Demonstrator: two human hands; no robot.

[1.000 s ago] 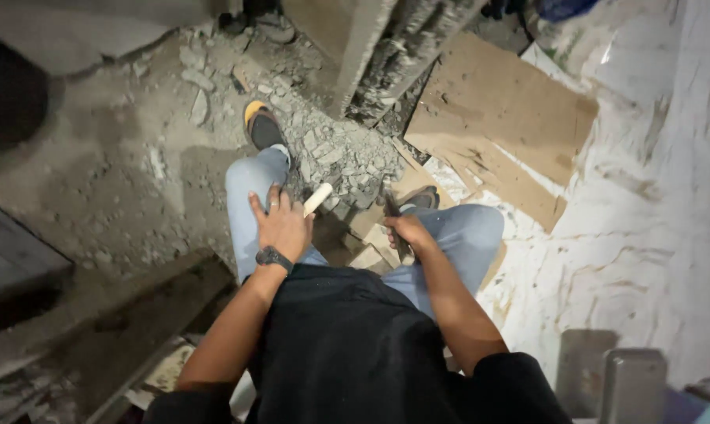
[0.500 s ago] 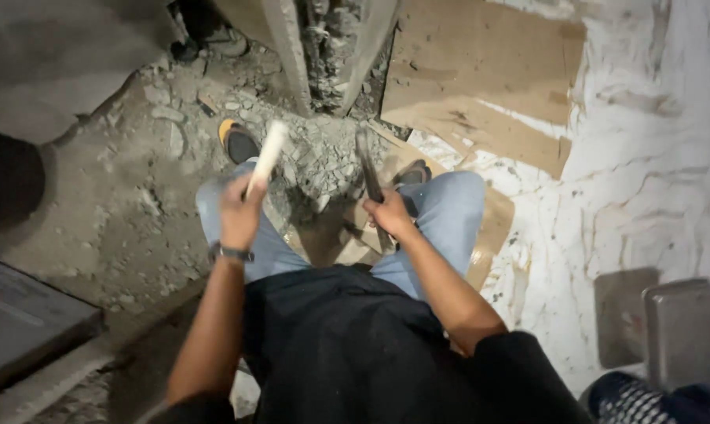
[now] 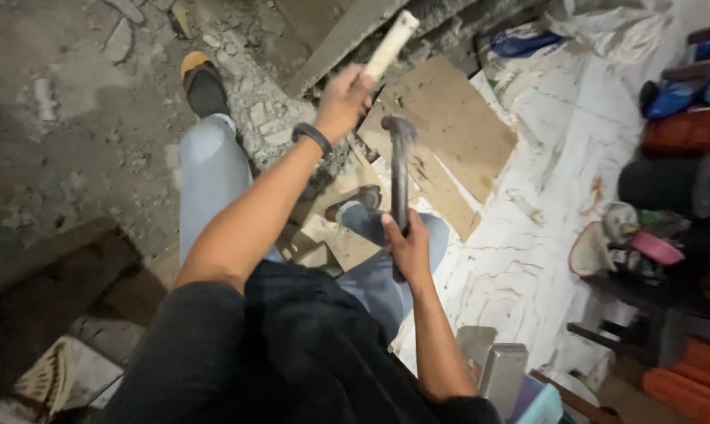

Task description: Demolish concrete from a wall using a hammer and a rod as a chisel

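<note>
My left hand (image 3: 342, 100), with a dark band on the wrist, is raised out in front of me and grips a pale cylindrical rod (image 3: 391, 43) that points up and away. My right hand (image 3: 407, 247) rests above my right knee. It is closed around the dark handle of a hammer (image 3: 399, 169) that stands upright, with its metal head at the top. I am crouched in blue jeans, my left foot (image 3: 203, 81) in a dark sandal beside a heap of broken concrete rubble (image 3: 267, 118).
Brown cardboard sheets (image 3: 449, 126) lie on a white marbled floor (image 3: 539, 243) ahead. A slanted concrete slab (image 3: 335, 43) rises behind the rubble. Rolled mats and assorted clutter (image 3: 669, 180) line the right side. A metal box (image 3: 504, 377) stands near my right elbow.
My left hand has lifted higher and farther forward with the pale rod. The hammer in my right hand now stands more upright. The view has swung to the right.
</note>
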